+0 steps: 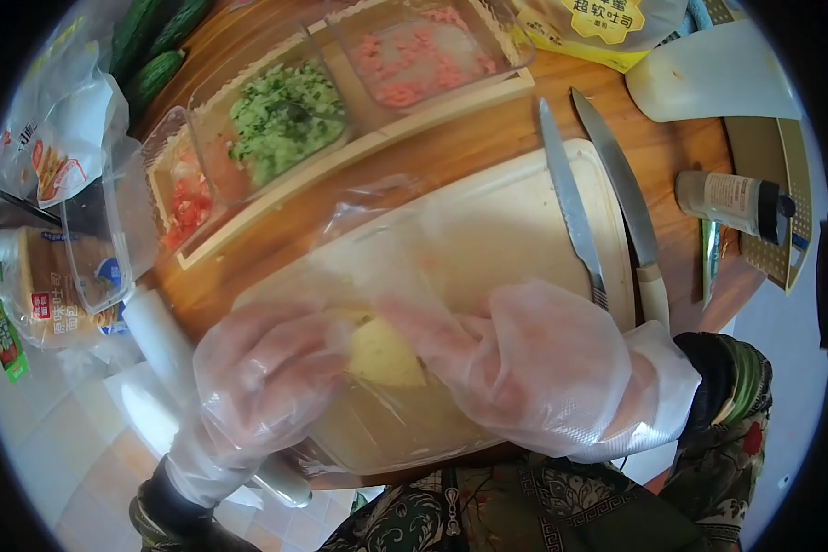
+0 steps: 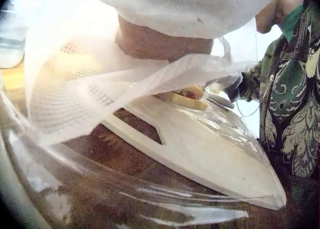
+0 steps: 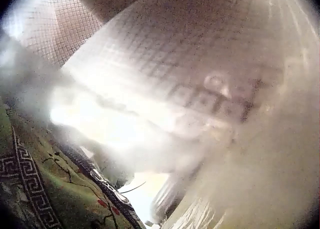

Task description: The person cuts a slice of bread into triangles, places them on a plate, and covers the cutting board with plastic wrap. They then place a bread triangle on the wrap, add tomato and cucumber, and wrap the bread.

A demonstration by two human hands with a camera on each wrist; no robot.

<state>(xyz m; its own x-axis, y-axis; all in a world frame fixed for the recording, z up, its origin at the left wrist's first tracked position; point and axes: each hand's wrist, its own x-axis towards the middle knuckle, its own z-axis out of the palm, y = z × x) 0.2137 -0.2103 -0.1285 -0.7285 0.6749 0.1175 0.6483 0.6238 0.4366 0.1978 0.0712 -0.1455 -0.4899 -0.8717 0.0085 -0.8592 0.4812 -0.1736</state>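
In the head view a pale yellow, bread-like piece [image 1: 386,356] lies over clear film on the white cutting board [image 1: 497,207]. Both hands wear clear plastic gloves. The left hand [image 1: 271,368] grips the piece's left side with curled fingers; the right hand [image 1: 543,359] holds its right side, fingertips at the upper edge. The left wrist view shows the pale piece [image 2: 189,101] with some reddish filling beside it, partly hidden by the left glove [image 2: 190,11]. The right glove [image 3: 200,64] fills most of the right wrist view and hides the fingers.
Two knives [image 1: 570,207] [image 1: 621,175] lie on and beside the board's right side. Behind it stands a wooden tray [image 1: 359,152] with containers of chopped green and pink food. A bottle [image 1: 729,200] is at right; bagged bread [image 1: 60,290] and cucumbers [image 1: 156,78] are at left.
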